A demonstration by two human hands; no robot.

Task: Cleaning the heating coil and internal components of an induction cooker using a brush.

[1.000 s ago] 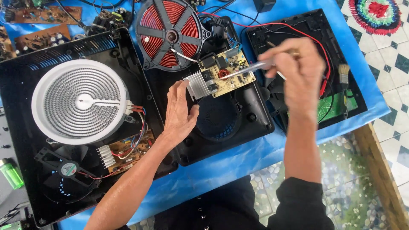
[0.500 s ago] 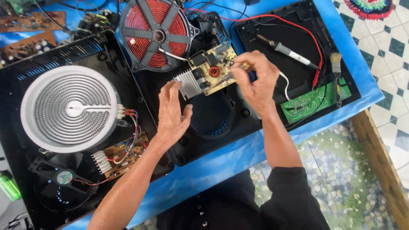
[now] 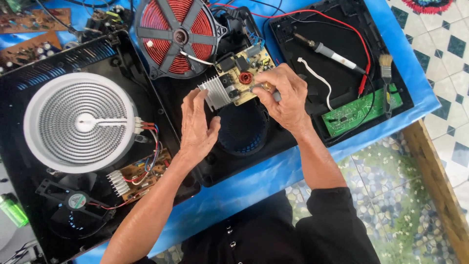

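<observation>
Setting: a small electronics repair bench, likely a home or street-side workshop.
- Work surface: a table under a blue cloth (image 3: 254, 181), edged by a wooden rail (image 3: 439, 186) at the right.
- Floor: pebble-pattern vinyl (image 3: 391, 195) near, white and teal tiles (image 3: 439, 44) far right.
- Opened appliances: a black cooktop shell with a white spiral heating element (image 3: 80, 122) at the left; a red copper induction coil (image 3: 176, 34) at the far centre.
- Bare circuit boards: brown ones (image 3: 29, 22) far left, a green one (image 3: 361, 110) at the right.
- Tools: a soldering iron (image 3: 332, 53), a small paintbrush (image 3: 387, 78), a cooling fan (image 3: 73, 200) near left.
</observation>
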